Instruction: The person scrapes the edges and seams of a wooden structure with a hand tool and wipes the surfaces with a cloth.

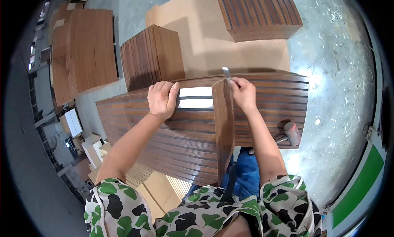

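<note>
Shirt nearest, our right hand pinches a flat tool whose slip could gouge panel under left hand, grip unclear.

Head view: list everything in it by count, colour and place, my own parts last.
Left striped panel: 1, brown and black, centre-left
Right striped panel: 1, brown and black, centre-right
Flat metal tool: 1, silvery, above centre
Mallet: 1, dark and reddish head, on the right striped panel
Striped block: 1, brown, upper left
Striped stack: 1, brown and black, top
Sheet: 1, tan, on the floor
Plain panels: count unclear, brown, far left
Green panel: 1, green, right edge
Background goods: too small to count, mixed colours, left
Patterned sleeves: 2, white, green, black, bottom
Left hand: 1, bare, on the left striped panel
Right hand: 1, bare, holding the flat metal tool
</note>
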A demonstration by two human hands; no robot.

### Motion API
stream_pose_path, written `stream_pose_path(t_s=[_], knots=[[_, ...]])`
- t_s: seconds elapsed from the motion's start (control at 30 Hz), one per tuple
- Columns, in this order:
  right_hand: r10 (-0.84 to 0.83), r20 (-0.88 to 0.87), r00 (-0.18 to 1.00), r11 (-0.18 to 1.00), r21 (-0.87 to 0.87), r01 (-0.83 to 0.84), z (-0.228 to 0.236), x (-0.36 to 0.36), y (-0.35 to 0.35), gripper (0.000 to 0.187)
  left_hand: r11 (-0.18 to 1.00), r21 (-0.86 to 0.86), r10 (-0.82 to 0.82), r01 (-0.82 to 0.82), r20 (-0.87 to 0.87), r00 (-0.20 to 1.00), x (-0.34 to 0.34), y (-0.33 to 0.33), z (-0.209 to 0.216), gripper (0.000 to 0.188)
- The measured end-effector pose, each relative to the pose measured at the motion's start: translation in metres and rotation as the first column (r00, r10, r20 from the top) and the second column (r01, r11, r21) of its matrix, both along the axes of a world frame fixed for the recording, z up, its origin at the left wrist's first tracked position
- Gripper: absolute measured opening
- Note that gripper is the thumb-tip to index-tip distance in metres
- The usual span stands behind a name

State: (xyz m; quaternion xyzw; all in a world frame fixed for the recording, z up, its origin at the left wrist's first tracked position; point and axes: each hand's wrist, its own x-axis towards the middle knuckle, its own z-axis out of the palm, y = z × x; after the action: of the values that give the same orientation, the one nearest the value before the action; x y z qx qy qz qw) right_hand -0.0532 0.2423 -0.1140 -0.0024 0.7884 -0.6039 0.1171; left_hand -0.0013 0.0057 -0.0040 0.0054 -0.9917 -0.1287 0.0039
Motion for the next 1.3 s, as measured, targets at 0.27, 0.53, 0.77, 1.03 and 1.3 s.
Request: stream_pose_path(t_s=[0.27,0.53,0.77,1.03,1.3], knots=[[0.168,-0.024,0.986,0.929,-0.329,-0.166,0.073,-0.004,0.003,0.009,0.999,-0.046,0.017,-0.016,0.017,1.000,0.011,-0.015,0.008,0.035],[0.385,-0.358,0.851,0.797,-0.336,-0.502,0.094,-0.023,-0.004,0.012,0.998,-0.050,-0.027,0.027,0.000,1.000,0.013,-0.021,0.010,0.032],[0.364,0.003,0.931,0.912,0.201,-0.357,-0.053,-0.049,0.019,0.015,1.000,0.021,-0.018,0.018,-0.018,1.000,-0.006,0.007,-0.004,0.032],[0.429,0.179,0.885,0.733,-0.642,-0.225,0.043,-0.048,0.018,0.014,0.999,-0.044,0.014,-0.011,0.076,0.997,0.011,-0.016,0.021,0.030],[0.444,0.118,0.888,0.866,0.198,-0.459,-0.149,-0.046,-0.009,0.015,1.000,0.012,0.009,-0.010,0.089,0.996,0.004,-0.013,0.015,0.025]])
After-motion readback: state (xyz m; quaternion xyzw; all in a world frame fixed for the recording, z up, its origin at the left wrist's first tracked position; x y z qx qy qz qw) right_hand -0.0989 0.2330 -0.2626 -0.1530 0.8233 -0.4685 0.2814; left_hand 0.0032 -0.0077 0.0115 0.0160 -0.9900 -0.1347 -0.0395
